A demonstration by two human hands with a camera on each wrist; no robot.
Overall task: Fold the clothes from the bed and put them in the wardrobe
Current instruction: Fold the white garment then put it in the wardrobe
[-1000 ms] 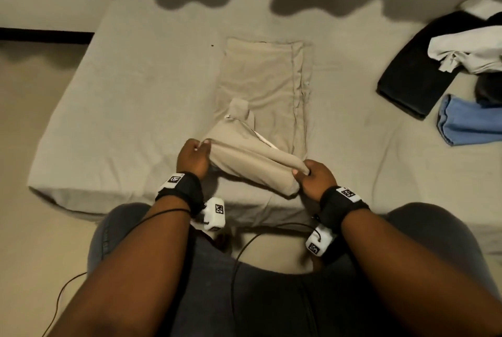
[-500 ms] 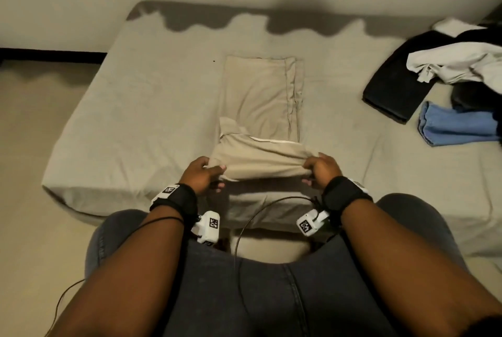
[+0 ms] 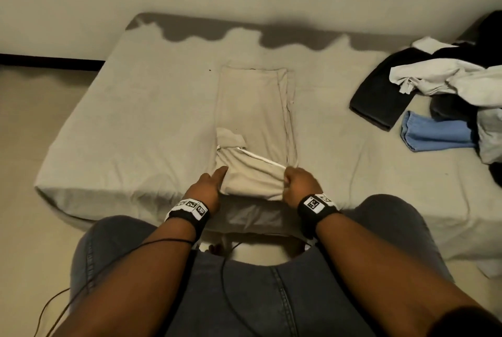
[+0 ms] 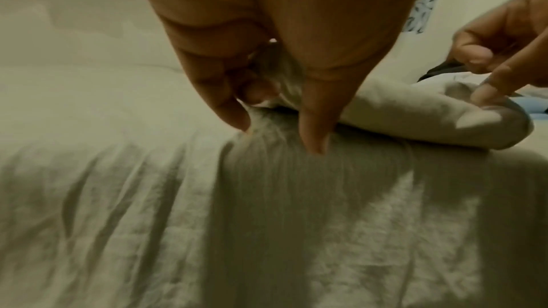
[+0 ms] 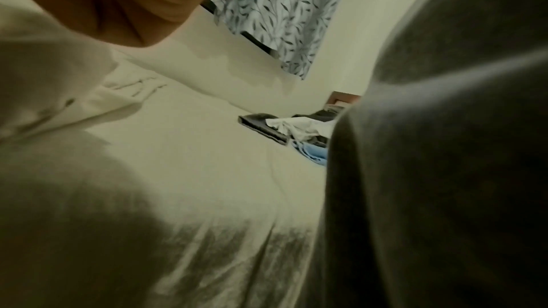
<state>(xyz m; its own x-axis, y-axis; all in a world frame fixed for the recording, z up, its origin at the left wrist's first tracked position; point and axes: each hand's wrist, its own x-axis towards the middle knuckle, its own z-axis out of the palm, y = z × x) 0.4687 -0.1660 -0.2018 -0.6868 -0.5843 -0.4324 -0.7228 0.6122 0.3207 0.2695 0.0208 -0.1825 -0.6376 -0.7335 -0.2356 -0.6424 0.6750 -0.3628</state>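
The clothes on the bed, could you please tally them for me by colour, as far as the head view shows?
Beige: 1, the beige garment being folded, right hand gripping it, left hand against its side.
Black: 1, the black garment.
White: 1, the white garment.
Blue: 1, the blue garment.
Total: 4 clearly separable; the pile at the right edge may hide more.

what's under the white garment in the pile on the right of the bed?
The white garment lies over a black garment; a blue one shows nearer. Whatever else lies beneath is covered.
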